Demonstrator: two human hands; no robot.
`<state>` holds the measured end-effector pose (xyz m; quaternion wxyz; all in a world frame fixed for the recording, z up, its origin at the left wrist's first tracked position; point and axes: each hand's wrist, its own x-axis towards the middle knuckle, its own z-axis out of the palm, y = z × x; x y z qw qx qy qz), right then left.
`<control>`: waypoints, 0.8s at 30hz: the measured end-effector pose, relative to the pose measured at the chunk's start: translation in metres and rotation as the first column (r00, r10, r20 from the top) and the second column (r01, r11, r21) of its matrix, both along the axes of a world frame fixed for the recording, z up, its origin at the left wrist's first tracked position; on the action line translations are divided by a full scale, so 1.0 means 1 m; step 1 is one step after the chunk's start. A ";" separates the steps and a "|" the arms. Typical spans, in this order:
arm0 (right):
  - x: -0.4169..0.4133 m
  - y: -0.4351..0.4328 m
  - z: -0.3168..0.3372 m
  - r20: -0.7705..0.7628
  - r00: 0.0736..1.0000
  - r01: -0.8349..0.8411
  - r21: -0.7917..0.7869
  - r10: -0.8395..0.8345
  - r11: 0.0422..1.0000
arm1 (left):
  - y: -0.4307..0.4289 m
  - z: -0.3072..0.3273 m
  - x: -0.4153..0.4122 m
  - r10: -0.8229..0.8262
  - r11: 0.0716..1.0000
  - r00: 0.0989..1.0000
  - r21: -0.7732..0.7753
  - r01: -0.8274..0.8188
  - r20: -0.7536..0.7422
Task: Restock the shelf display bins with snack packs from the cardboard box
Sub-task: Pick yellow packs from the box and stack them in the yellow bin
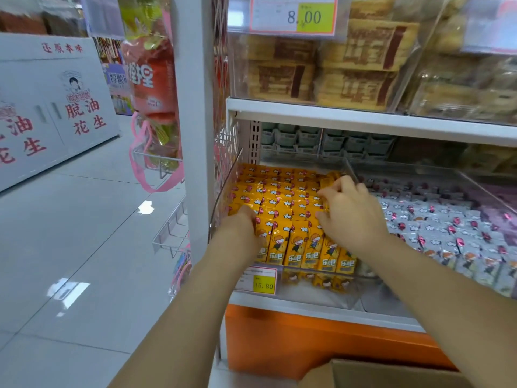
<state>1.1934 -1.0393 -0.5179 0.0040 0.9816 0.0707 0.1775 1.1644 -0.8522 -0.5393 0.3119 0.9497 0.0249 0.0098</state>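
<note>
Rows of yellow snack packs (pixel 282 197) fill a clear display bin (pixel 223 197) on the lower shelf. My left hand (pixel 243 228) presses against the front-left packs, with the fingers tucked among them and hidden. My right hand (pixel 349 211) rests on the right side of the yellow packs, its fingers curled and pinching a yellow pack (pixel 327 182) near the divider. A corner of the open cardboard box (pixel 391 373) shows at the bottom edge, below the shelf.
Grey-white snack packs (pixel 436 219) fill the neighbouring bin to the right. The upper shelf (pixel 363 119) holds brown-wrapped cakes in clear bins. A price tag (pixel 261 280) hangs on the yellow bin's front. Hanging snack bags (pixel 152 79) and wire racks flank the shelf post; a tiled aisle lies left.
</note>
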 end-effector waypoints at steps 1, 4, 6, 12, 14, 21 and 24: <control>0.001 0.002 -0.001 -0.028 1.000 0.010 -0.042 -0.011 0.999 | 0.000 0.001 -0.001 -0.003 1.000 1.000 -0.009 0.003 0.000; 0.005 0.003 -0.001 -0.057 0.998 0.029 -0.096 -0.034 0.995 | 0.002 0.004 -0.003 -0.011 1.000 1.000 -0.003 0.011 0.025; 0.008 -0.001 0.000 -0.035 0.999 0.009 0.004 -0.009 1.000 | 0.003 0.007 -0.005 0.006 1.000 0.996 -0.024 -0.004 0.083; -0.025 0.005 0.013 0.258 0.906 -0.416 0.379 0.337 0.827 | -0.005 0.022 -0.015 -0.035 0.819 0.977 -0.555 0.148 0.209; -0.039 0.013 0.007 0.256 0.858 -0.512 0.375 0.445 0.773 | -0.011 0.024 -0.019 -0.053 0.608 0.990 -0.783 0.135 0.130; -0.044 0.006 0.014 0.046 0.794 -0.521 0.564 0.606 0.640 | -0.009 0.015 -0.017 -0.009 0.453 0.999 -0.891 0.042 0.042; -0.029 -0.010 0.023 0.041 0.889 -0.410 0.509 0.455 0.756 | -0.009 0.014 -0.012 -0.021 0.318 0.999 -0.948 -0.027 -0.035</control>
